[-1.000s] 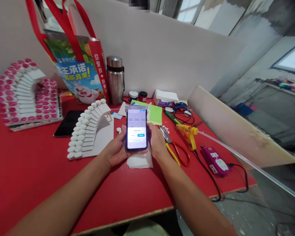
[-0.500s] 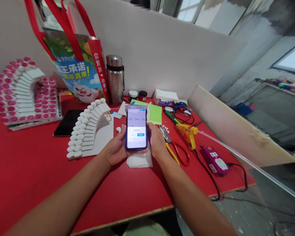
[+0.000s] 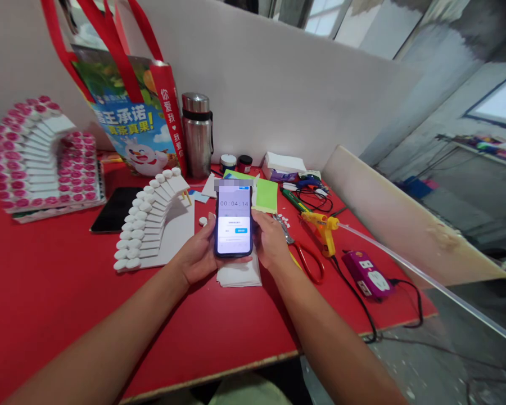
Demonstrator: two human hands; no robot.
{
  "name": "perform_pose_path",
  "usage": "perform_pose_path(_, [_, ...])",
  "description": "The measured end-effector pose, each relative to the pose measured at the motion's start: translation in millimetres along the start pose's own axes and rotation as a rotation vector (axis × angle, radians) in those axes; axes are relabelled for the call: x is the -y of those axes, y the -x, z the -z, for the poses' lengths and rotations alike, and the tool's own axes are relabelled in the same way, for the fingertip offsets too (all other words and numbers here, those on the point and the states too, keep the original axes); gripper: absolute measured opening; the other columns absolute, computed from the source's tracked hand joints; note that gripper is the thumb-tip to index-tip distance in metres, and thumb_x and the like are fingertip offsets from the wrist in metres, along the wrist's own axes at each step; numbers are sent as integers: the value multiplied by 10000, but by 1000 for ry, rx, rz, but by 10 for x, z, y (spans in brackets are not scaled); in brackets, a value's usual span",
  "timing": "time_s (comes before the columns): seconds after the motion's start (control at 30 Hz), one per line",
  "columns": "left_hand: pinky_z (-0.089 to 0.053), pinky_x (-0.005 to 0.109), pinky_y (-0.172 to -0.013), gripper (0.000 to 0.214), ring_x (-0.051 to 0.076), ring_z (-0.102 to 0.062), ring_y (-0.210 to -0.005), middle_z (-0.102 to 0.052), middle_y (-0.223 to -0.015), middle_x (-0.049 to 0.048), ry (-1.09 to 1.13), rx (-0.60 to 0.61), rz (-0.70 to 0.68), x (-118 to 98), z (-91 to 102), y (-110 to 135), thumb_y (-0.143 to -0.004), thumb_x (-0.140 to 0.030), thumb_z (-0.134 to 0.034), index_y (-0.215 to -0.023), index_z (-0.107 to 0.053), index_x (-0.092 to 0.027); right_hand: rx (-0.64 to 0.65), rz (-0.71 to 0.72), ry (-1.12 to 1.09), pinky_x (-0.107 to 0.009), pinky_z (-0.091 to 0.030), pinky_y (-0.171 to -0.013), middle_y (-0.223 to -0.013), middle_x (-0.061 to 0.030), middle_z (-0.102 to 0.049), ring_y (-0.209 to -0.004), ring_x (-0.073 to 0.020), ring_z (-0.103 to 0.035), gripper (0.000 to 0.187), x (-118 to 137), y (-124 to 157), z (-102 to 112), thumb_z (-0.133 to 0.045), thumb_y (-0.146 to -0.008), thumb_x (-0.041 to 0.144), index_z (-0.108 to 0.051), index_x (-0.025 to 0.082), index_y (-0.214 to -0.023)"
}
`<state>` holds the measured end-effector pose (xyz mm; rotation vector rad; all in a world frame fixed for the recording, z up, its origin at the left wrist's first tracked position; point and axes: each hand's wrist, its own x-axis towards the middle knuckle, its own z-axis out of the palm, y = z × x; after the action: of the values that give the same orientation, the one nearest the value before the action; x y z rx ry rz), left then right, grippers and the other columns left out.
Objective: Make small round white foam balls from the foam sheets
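A smartphone is held upright over the table, its lit screen reading 00:04:14 above a pop-up box with a blue button. My left hand grips its left edge and lower back, thumb along the side. Around the right edge my right hand is closed, with some fingers hidden behind the phone. Below the phone lies a stack of white sheets. To the left of my left hand stands a curved white staircase model edged with white discs. Red-and-yellow-handled pliers lie right of my right hand.
On the red table, a yellow glue gun with a long clear stick juts past the right edge, near a purple power strip. A steel flask, a shopping bag, a pink-dotted model and a black tablet stand or lie leftward.
My right hand has shifted very slightly, its wrist now covering more of the pliers' yellow handle. The phone stays in both hands with the same time displayed.
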<state>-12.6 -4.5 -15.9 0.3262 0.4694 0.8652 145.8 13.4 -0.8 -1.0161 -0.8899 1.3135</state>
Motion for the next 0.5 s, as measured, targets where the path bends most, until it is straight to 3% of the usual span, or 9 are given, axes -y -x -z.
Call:
perform_pose_path(0.17, [-513,690,-1016,630,398,-613,-1313,-604,-1485,180,-13,0,4,-6,15,-1,-1023,-577,-403,-1544,-481,-232,-14,-94,-64,-317,-538,-597,-757,-26,-778,-720,-218,-697,259,26,-6,9,-826,-643,431,-763,208,-758])
perform_pose_path(0.33, [-482,699,-1054,605,389,-612,-1319,-617,-1467,187,-9,-10,5,-6,-30,1,-1038,-547,-390,-1526,-501,-207,33,-37,-110,-367,-591,-719,-757,-40,-780,-827,-248,-742,298,-47,-37,27,-857,-656,466,-730,202,-711])
perform_pose_path(0.5, [-511,598,-1089,438,341,-667,-1254,-684,-1380,182,-108,-33,-74,19,-66,12,-1032,-310,-539,-1443,-594,-169,-54,-11,-138,-359,-580,-706,-723,-23,-768,-704,-210,-713,276,-87,-79,76,-862,-661,433,-733,197,-718])
